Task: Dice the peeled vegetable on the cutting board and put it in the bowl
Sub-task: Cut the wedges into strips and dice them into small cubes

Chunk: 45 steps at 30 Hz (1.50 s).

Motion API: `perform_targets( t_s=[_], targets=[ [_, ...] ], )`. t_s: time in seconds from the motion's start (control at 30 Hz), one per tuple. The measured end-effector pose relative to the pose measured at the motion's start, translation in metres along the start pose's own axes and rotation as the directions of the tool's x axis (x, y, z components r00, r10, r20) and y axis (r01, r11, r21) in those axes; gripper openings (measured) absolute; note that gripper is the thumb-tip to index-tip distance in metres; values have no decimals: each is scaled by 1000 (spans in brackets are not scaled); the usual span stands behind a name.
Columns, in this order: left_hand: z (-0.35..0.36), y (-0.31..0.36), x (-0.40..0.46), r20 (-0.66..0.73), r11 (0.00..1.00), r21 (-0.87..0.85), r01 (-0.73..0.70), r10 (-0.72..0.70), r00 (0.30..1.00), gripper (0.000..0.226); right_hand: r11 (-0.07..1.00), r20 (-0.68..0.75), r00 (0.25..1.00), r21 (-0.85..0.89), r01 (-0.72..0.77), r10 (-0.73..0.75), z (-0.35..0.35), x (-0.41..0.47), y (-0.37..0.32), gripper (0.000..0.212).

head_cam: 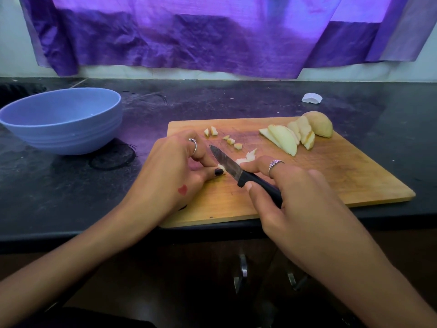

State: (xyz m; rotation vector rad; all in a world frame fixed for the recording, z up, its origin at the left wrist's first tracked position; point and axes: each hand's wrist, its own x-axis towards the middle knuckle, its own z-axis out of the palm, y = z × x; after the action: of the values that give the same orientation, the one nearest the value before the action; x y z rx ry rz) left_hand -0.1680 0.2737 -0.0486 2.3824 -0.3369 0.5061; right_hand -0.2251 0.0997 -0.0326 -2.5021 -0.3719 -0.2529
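While right hand (290, 197) grasps knife (227, 164), left hand (179, 166) pinches vegetable piece (221, 167), bowl (63, 119) left of cutting board (331, 181)

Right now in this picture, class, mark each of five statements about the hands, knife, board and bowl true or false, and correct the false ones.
1. The right hand holds the knife by its black handle. True.
2. The bowl sits on the cutting board. False: it stands on the dark counter, left of the board.
3. Small diced pieces lie on the board beyond the blade. True.
4. The left hand rests idle on the counter. False: its fingers hold a pale piece on the board beside the blade.
5. All of the vegetable is already diced. False: slices and an uncut chunk lie at the board's far right.
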Motion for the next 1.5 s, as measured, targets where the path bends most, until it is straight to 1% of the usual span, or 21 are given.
perform_targets(
  t_s=[0.13, 0.23, 0.3, 0.47, 0.57, 0.67, 0.77, 0.83, 0.93, 1.03, 1.17, 1.27, 1.37, 1.5],
  targets=[
    [0, 1, 1, 4, 997, 70, -20, 20, 1000, 15, 1000, 21, 1000, 11, -17, 16, -1, 4, -3, 19],
    [-1, 2, 3, 3, 993, 113, -34, 34, 999, 14, 999, 49, 998, -22, -24, 25, 1, 6, -7, 19],
    [-1, 2, 3, 8, 992, 126, -30, 29, 1000, 15, 997, 60, 998, -73, -26, 31, 3, 4, -11, 21],
    [-2, 3, -1, -2, 993, 109, -48, 49, 999, 28, 956, 105, 994, -285, 73, -45, 5, 1, -14, 28],
    [-1, 1, -2, -4, 994, 91, -53, 54, 999, 19, 926, 118, 990, -361, 109, -71, 6, 0, -15, 32],
    [1, -2, -1, -4, 997, 72, -41, 41, 999, 10, 943, 138, 990, -322, 82, -39, 3, 3, -11, 30],
    [1, -2, -1, -5, 997, 72, -37, 38, 999, 6, 958, 119, 992, -279, 66, -33, -4, 0, -6, 21],
    [1, -2, 0, -9, 996, 76, -34, 35, 999, 5, 956, 117, 992, -285, 76, -44, -8, -7, -3, 20],
    [1, -4, 2, -21, 995, 99, -29, 31, 999, 7, 931, 116, 990, -345, 121, -86, -13, -17, 1, 29],
    [0, -6, 7, -8, 991, 127, -32, 33, 999, 9, 905, 115, 989, -405, 131, -92, -23, -17, 5, 32],
    [3, -7, 19, 10, 983, 179, -32, 30, 999, 18, 847, 109, 986, -504, 166, -129, -40, -2, 21, 32],
    [9, -13, 34, 28, 980, 196, -37, 32, 999, 15, 808, 93, 977, -551, 210, -191, -46, 21, 36, 35],
    [13, -16, 50, 17, 974, 222, -44, 41, 999, 11, 836, 34, 984, -523, 167, -176, -43, 49, 50, 34],
    [16, -16, 66, 11, 967, 251, -49, 48, 999, 5, 864, -10, 976, -466, 190, -220, -30, 82, 60, 33]
  ],
)
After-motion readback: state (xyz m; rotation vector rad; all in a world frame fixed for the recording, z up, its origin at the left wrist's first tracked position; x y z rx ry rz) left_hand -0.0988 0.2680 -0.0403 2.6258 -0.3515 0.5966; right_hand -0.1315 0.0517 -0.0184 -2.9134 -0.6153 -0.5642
